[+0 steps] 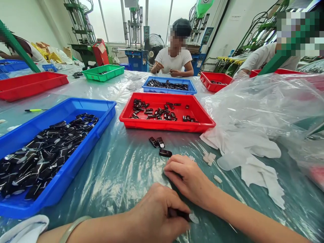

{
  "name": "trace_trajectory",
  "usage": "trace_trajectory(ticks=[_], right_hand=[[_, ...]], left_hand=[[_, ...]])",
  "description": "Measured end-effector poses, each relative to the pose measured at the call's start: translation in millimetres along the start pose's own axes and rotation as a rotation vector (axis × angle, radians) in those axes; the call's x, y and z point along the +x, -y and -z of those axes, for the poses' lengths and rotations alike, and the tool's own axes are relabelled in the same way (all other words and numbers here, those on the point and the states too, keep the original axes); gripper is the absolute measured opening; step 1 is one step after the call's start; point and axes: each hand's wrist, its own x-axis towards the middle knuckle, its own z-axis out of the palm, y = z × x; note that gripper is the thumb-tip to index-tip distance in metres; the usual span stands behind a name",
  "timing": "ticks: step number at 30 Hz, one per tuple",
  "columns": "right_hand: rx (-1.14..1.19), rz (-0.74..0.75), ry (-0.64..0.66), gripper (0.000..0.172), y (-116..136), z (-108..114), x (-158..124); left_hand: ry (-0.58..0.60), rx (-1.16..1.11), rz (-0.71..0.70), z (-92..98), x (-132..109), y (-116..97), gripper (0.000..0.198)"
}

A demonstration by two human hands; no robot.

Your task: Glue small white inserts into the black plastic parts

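My left hand (162, 212) is closed around a dark glossy piece, with a whitish oval tip (193, 218) sticking out past the fingers. Just beyond it, my right hand (188, 179) rests low over the plastic-covered table (121, 172), its fingers pressed together; what they hold, if anything, is hidden. Near its fingertips lies one black piece (165, 153), with two more black pieces (157, 142) a little farther off. Small whitish blocks (209, 157) and a white bit (217, 179) lie to the right of my right hand.
At the left stands a blue tray (83, 148) full of black pieces. A red tray (167, 126) with similar pieces is ahead, a second blue tray (169, 90) behind it. Clear plastic sheeting (265, 108) and white cloth (263, 175) spread at the right. A person (174, 57) sits opposite.
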Motion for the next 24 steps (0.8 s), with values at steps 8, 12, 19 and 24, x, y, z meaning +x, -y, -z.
trace_trajectory(ticks=[8, 12, 19, 24], right_hand=[[0.219, -0.117, -0.116, 0.017, 8, 30, -48], [0.321, -0.104, -0.183, 0.015, 15, 26, -60], [0.288, -0.028, -0.19, 0.019, 17, 19, -66], [0.194, 0.038, -0.196, 0.027, 18, 16, -72]], left_hand=[[-0.068, -0.097, 0.139, 1.1, 7, 1, 0.016], [-0.044, -0.113, 0.152, 1.1, 7, -1, 0.017], [-0.019, -0.117, 0.134, 1.2, 5, 0, 0.015], [-0.029, -0.131, 0.119, 2.6, 5, 2, 0.015]])
